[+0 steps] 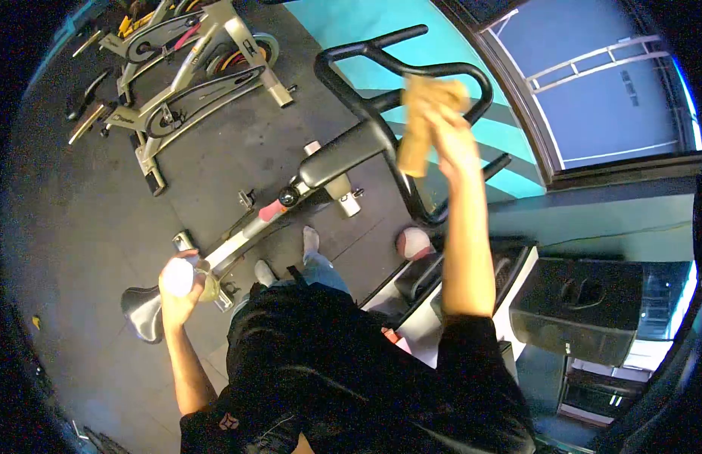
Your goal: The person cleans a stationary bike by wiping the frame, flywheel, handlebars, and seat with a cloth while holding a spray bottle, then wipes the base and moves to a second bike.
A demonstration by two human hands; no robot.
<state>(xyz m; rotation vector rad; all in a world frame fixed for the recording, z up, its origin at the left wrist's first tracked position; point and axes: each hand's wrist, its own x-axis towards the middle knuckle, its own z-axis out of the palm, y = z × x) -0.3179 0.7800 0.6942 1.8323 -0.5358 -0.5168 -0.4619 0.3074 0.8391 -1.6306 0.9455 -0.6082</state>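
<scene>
One tan cloth (pixel 416 144) at the handlebar (pixel 383 101) of a bike (pixel 234 242), one white-topped bottle (pixel 179 278) near the seat (pixel 143 312).
At one o'clock the person's right hand (pixel 451 138) is closed on the cloth, though blur hides whether it presses on the handlebar; between eight and nine o'clock the left hand (pixel 185 304) is wrapped around the bottle. The step looks like wiping the handlebar; the next move probably calls for firm contact along its curves, with the bottle held clear.
</scene>
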